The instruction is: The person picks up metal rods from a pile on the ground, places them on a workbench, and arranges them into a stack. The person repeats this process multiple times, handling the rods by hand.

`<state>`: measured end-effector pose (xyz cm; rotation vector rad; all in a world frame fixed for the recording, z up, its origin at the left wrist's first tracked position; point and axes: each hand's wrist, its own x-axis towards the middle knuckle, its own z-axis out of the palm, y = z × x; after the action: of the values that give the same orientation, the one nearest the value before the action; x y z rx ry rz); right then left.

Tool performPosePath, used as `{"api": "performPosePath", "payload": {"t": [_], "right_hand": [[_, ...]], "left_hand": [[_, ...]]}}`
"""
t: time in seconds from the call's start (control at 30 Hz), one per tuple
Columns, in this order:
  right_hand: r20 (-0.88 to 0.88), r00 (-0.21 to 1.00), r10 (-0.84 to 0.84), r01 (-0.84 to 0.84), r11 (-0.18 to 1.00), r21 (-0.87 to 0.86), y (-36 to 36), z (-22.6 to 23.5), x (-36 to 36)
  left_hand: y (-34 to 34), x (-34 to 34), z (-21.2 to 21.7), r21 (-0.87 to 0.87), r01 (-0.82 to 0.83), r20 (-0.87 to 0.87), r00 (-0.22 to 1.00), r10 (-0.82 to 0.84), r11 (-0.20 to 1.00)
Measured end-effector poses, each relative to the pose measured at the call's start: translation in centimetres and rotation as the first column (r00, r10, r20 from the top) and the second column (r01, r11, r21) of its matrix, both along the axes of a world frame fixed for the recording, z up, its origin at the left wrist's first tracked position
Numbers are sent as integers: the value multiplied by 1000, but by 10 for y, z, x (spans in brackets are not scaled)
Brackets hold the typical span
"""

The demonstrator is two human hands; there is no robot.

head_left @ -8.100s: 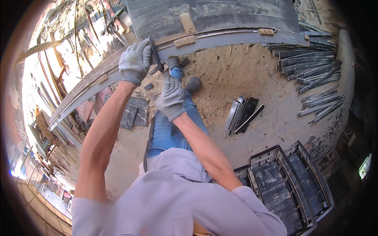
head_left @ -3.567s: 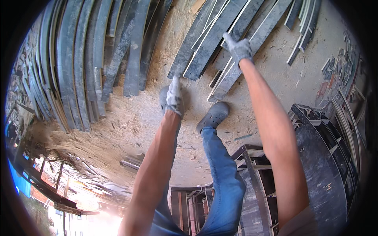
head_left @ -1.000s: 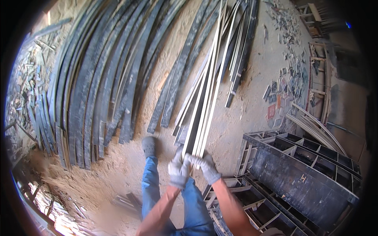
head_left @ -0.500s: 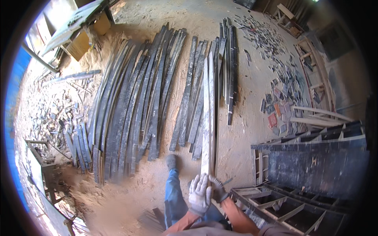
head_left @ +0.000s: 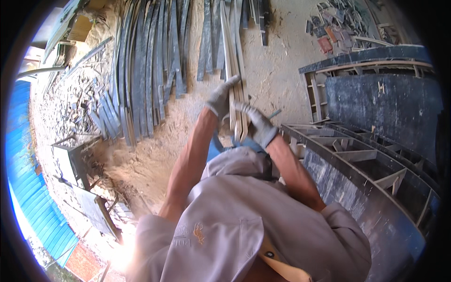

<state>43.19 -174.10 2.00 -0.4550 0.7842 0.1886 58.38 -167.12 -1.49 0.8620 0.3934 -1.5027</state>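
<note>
Left hand (head_left: pixel 220 97) now grips strips (head_left: pixel 229 58) farther out, right hand (head_left: pixel 257 123) grips nearer; ends newly jut past both toward shirt (head_left: pixel 225 199): strips steadied at two spots.

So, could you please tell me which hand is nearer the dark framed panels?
Right: the right hand is left of the panels; the left hand is farther left, by the long strips.

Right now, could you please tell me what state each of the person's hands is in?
Left hand: closed on the bundle of long strips, from its left side.
Right hand: closed on the same bundle, nearer its lower end.
</note>
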Motion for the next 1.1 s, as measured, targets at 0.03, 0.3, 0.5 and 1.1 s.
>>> {"api": "performPosePath", "payload": {"t": [0.03,0.3,0.5,1.1], "right_hand": [[-6,999,40,-39,999,33,-4,23,0],[48,993,108,-106,993,-52,-4,23,-13],[82,974,213,-210,977,-49,35,41,-30],[41,967,251,-238,950,-202,179,42,-81]], "left_hand": [[2,-4,-8,8,-31,54,998,31,999],[10,-31,19,44,-50,26,998,49,998],[57,-48,16,-13,-125,77,989,126,992],[204,-113,27,-76,-70,145,986,80,995]]}}
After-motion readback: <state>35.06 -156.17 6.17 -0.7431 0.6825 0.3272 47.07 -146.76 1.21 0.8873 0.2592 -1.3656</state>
